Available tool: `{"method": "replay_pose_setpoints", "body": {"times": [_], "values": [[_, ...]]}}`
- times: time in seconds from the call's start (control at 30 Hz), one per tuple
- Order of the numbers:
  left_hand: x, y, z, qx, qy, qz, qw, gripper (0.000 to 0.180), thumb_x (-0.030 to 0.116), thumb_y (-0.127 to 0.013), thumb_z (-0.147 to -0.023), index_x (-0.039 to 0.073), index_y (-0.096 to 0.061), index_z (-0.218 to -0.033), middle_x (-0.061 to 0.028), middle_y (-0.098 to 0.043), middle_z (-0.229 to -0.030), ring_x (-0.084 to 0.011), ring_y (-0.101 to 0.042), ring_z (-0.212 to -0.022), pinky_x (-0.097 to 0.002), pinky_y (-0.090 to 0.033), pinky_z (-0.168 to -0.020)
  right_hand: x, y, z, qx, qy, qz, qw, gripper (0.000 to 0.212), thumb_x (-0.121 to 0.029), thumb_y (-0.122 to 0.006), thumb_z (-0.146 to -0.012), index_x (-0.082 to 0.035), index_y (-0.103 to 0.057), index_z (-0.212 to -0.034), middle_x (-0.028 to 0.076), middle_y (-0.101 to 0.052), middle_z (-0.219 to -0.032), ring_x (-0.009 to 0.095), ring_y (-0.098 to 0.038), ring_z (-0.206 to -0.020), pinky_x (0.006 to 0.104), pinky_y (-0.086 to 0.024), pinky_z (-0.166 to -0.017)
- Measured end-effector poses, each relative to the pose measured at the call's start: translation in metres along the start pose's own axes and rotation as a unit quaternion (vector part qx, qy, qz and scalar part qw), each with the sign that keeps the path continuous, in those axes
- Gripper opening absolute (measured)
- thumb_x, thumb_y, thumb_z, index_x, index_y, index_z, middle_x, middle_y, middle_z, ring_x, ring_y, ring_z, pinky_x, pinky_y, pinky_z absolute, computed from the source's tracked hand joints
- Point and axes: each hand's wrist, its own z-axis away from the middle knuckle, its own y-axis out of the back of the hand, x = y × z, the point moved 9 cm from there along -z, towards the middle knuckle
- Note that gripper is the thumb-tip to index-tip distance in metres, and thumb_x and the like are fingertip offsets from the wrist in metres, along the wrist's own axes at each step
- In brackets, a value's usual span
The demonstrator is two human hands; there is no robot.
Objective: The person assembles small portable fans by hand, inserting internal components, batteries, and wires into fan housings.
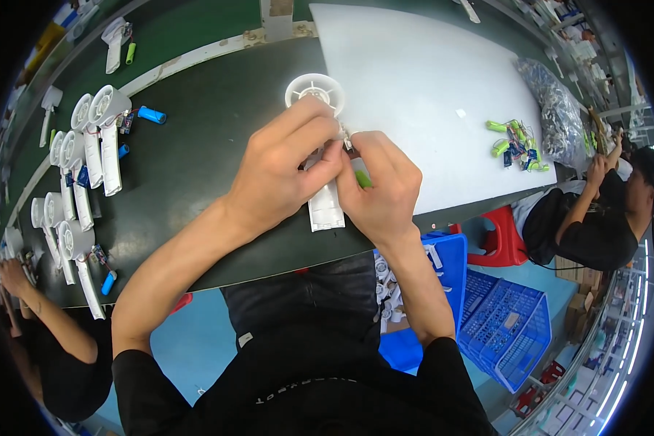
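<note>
A white handheld fan body lies on the table in front of me, its round head point(314, 75) away from me and its handle point(327, 212) toward me. Over the neck, my left hand point(287, 160) is closed, thumb and forefinger pinched together. My right hand point(385, 185) is closed too, its fingertips meeting the left ones at a small light-and-dark part point(347, 139). What exactly each pinch holds is hidden by the fingers. A green battery cell point(362, 179) peeks out beside my right thumb, against the handle.
Several white fan bodies point(110, 156) with blue cells stand at the left. A white sheet point(429, 87) covers the table's right, bearing green cells with boards point(517, 144) and a plastic bag point(556, 109). Blue crates point(505, 327) and a red stool point(503, 236) stand below; people sit both sides.
</note>
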Motion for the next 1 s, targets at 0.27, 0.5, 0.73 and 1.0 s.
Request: {"method": "replay_pose_setpoints", "body": {"times": [0.27,0.5,0.73,1.0], "values": [[-0.023,0.022,-0.014,-0.003,0.044,-0.112,0.993,0.051,0.02,-0.082,-0.073,0.0,-0.061,-0.114,-0.0197,-0.058,-0.116,-0.036,-0.054,-0.111,-0.0422,-0.044,-0.095,0.024,-0.006,0.001,-0.084,-0.121,-0.076,0.986,0.032,-0.008,-0.072,-0.084,0.006,-0.063,-0.11,0.016,-0.067,-0.086,0.029,-0.067,-0.072,0.0365,-0.052,-0.063],[-0.112,0.069,-0.019,-0.001,0.237,-0.05,0.97,0.062,0.009,-0.081,-0.073,0.0,-0.054,-0.128,-0.0119,-0.066,-0.111,-0.0222,-0.065,-0.102,-0.0338,-0.051,-0.087,0.145,0.04,-0.055,-0.17,-0.261,-0.016,0.95,0.054,-0.013,-0.063,-0.091,0.003,-0.047,-0.139,0.016,-0.07,-0.115,0.018,-0.067,-0.085,0.0315,-0.055,-0.076],[-0.281,0.157,-0.114,0.041,0.26,-0.12,0.957,0.07,0.004,-0.077,-0.074,-0.005,-0.044,-0.135,-0.0193,-0.067,-0.117,-0.0231,-0.067,-0.102,-0.0337,-0.051,-0.089,0.379,0.068,-0.145,-0.008,-0.44,-0.15,0.885,0.052,-0.028,-0.066,-0.092,0.007,-0.049,-0.127,0.013,-0.057,-0.101,0.024,-0.071,-0.08,0.0309,-0.058,-0.063],[-0.375,0.235,-0.125,0.072,0.281,-0.395,0.872,0.063,0.027,-0.069,-0.083,-0.002,-0.05,-0.135,-0.0283,-0.058,-0.129,-0.0425,-0.055,-0.122,-0.0451,-0.043,-0.104,0.448,-0.012,-0.186,0.157,-0.48,-0.42,0.754,0.032,-0.018,-0.055,-0.099,-0.002,-0.051,-0.126,0.017,-0.061,-0.105,0.027,-0.071,-0.084,0.0337,-0.062,-0.068]]}}
